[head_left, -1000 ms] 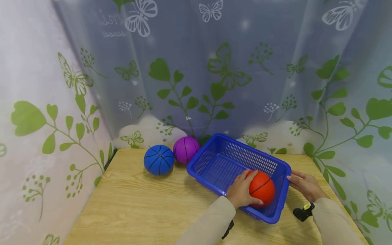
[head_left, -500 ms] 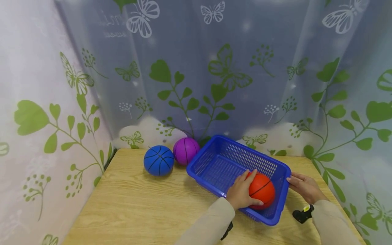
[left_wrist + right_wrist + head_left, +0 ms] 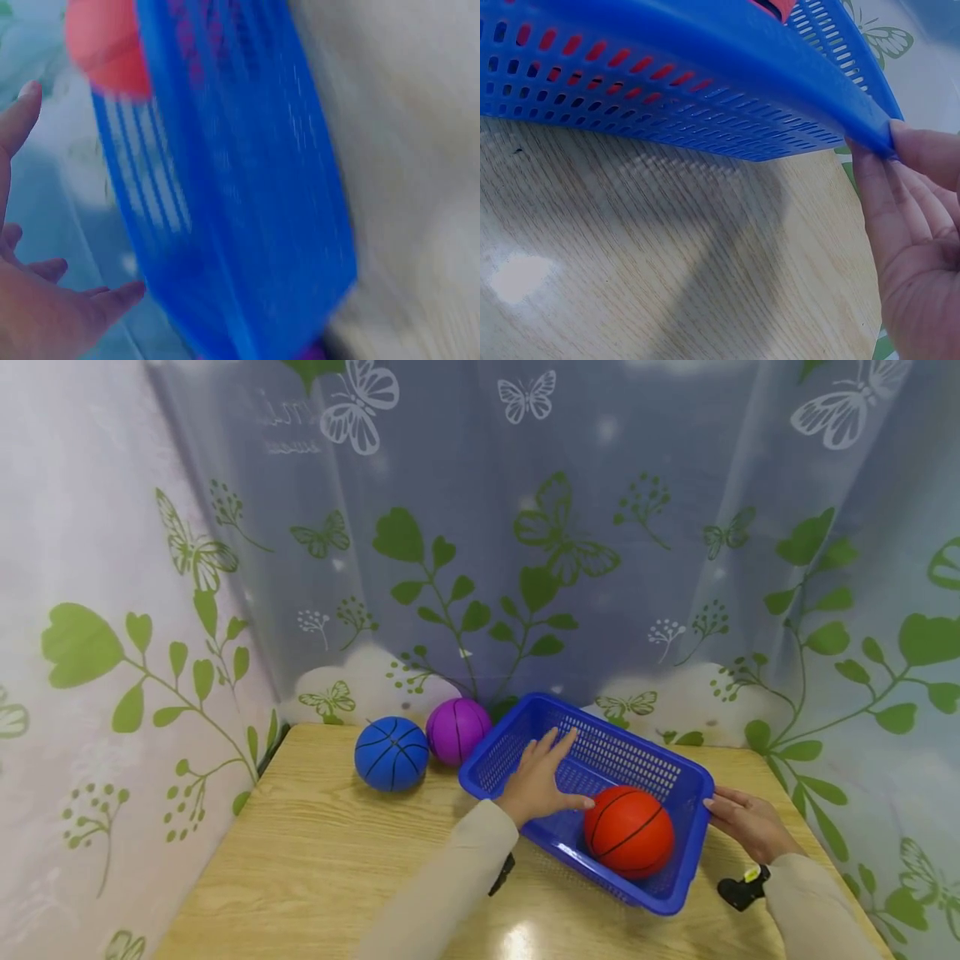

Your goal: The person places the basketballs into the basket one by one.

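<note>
A blue plastic basket (image 3: 577, 853) with slotted walls stands at an angle on the table. The orange-red basketball (image 3: 630, 832) lies inside it, toward its right end. My left hand (image 3: 534, 783) is over the basket's left part with fingers spread, apart from the ball and holding nothing. In the left wrist view that hand (image 3: 52, 307) shows its fingers stretched beside the blurred basket. At the basket's right corner my right hand (image 3: 753, 822) pinches the rim, thumb above and fingers beneath, as the right wrist view of the hand (image 3: 919, 217) shows.
To the left of the basket sit a blue basketball (image 3: 392, 754) and, just behind it, a purple basketball (image 3: 457, 732) close to the basket's corner. The wooden table (image 3: 337, 868) ends at a patterned curtain (image 3: 465, 527) on the back and sides.
My left hand has let go of the orange-red ball and moved left and up. The ball has settled slightly left in the basket. My right hand stays on the rim.
</note>
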`<state>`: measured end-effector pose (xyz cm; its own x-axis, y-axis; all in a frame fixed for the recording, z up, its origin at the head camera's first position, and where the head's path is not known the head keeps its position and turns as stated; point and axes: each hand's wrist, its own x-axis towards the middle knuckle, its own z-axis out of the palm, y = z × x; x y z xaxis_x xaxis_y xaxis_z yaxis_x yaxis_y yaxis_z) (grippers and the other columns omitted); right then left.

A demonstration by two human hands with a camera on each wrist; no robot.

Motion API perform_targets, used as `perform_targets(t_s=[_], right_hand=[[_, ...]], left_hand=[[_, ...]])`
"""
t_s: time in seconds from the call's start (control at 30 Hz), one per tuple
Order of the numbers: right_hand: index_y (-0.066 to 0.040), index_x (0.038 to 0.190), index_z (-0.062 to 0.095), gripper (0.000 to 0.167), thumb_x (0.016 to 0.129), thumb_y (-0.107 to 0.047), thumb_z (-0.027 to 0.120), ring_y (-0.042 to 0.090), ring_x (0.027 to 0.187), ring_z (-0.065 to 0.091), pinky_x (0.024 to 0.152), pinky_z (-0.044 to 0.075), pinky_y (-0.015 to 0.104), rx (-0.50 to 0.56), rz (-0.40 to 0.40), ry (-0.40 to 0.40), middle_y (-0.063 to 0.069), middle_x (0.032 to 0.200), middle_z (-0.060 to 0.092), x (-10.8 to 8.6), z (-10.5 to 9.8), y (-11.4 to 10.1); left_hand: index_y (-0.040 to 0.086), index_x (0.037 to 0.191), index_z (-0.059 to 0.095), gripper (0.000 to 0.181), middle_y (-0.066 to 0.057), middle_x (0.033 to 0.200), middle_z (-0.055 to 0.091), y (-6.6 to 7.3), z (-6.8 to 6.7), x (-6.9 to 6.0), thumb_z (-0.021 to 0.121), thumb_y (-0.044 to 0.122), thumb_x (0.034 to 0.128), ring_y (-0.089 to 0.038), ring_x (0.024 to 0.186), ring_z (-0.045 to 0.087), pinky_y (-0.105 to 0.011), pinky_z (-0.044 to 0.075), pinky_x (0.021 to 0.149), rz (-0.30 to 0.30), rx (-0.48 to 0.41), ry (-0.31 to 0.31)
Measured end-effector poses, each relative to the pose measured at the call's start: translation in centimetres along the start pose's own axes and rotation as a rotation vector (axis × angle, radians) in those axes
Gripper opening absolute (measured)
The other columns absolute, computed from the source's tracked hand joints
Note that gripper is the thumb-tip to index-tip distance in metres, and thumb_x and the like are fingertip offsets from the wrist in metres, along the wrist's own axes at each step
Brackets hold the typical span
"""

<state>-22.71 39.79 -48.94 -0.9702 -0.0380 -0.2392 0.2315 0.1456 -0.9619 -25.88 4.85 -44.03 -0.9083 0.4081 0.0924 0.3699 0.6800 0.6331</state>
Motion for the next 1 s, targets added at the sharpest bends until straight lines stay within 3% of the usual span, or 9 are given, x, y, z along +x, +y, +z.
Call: perform_targets(t_s=[0.3,0.5,0.73,1.0], right_hand=[[0.017,0.145,0.010,0.072,0.099,-0.016,0.053,-0.005,0.087,0.062,0.084,0.054,0.025,-0.033,0.014,-0.008,-0.014,0.104,0.061,-0.1,0.0,-0.3],[0.018,0.145,0.010,0.072,0.098,-0.016,0.054,-0.004,0.087,0.063,0.086,0.053,0.028,-0.041,0.023,-0.003,-0.009,0.107,0.063,0.0,0.1,-0.3],[0.019,0.144,0.009,0.071,0.099,-0.014,0.053,-0.004,0.086,0.063,0.084,0.054,0.025,-0.021,0.019,0.001,-0.013,0.102,0.062,-0.2,0.1,-0.1],[0.019,0.144,0.010,0.072,0.098,-0.016,0.054,-0.004,0.087,0.063,0.083,0.054,0.024,-0.017,0.005,-0.002,-0.015,0.101,0.061,-0.1,0.1,-0.1]], left_hand=[[0.025,0.154,0.022,0.102,-0.015,0.158,0.017,-6.0,-7.2,-0.5,0.081,0.044,0.0731,-0.049,0.141,0.013,-0.069,0.028,0.103,-0.064,-0.015,0.175],[0.019,0.154,0.022,0.103,-0.022,0.156,0.018,-10.3,-10.5,-1.8,0.080,0.043,0.0737,-0.051,0.139,0.017,-0.068,0.024,0.105,-0.129,0.018,0.265],[0.015,0.155,0.018,0.101,-0.026,0.156,0.014,-14.6,-12.7,-3.5,0.076,0.045,0.0780,-0.056,0.138,0.011,-0.069,0.017,0.107,-0.233,0.033,0.285],[0.009,0.154,0.017,0.101,-0.030,0.155,0.012,-18.4,-13.2,-5.1,0.076,0.040,0.0790,-0.056,0.138,0.011,-0.069,0.022,0.105,-0.346,-0.041,0.365]])
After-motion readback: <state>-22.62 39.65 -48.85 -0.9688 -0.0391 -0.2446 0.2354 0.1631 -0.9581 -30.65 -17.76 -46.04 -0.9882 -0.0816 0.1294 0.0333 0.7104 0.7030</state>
